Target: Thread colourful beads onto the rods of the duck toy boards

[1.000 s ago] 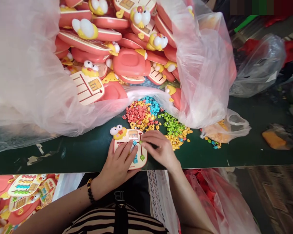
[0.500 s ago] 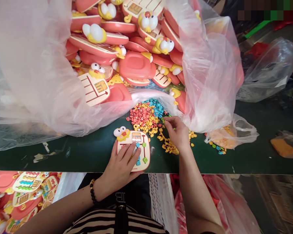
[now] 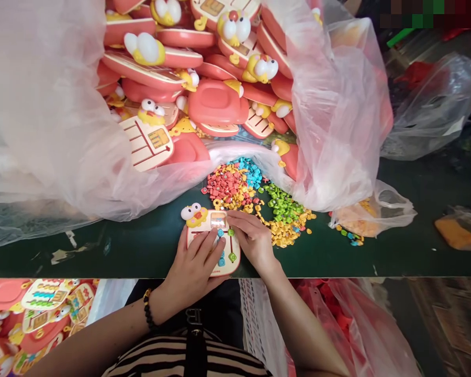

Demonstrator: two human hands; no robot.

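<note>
Back from the bead heap since half a second ago: right hand (image 3: 253, 240) now on the toy board (image 3: 219, 220), fingertips pinched narrow round a green bead (image 3: 231, 232) at the board's right-hand track. Hard to say whether gripped or merely pressed down, so small under the fingers. Left hand (image 3: 194, 262) flat and spread across the board's near half, holding nothing, pinning the board to the near edge of the green table (image 3: 396, 251), same as before. Hides most of the tracks; only the yellow bug-eyed head (image 3: 194, 213), a little window and a few blue and green beads peeking out. Just beyond, loose beads in touching heaps: red pile (image 3: 225, 186), blue pile (image 3: 250, 170), green pile (image 3: 284, 207), yellow pile (image 3: 288, 233). Farther still, a big clear bag (image 3: 55, 131) spilling red boards (image 3: 217, 102), cut off by the top edge, crowding right up to the beads. To the right, a small bag (image 3: 371, 214) of orange bits, contents blurred behind the film. Near left, below the table edge, finished boards (image 3: 39, 303), cropped at the corner.
</note>
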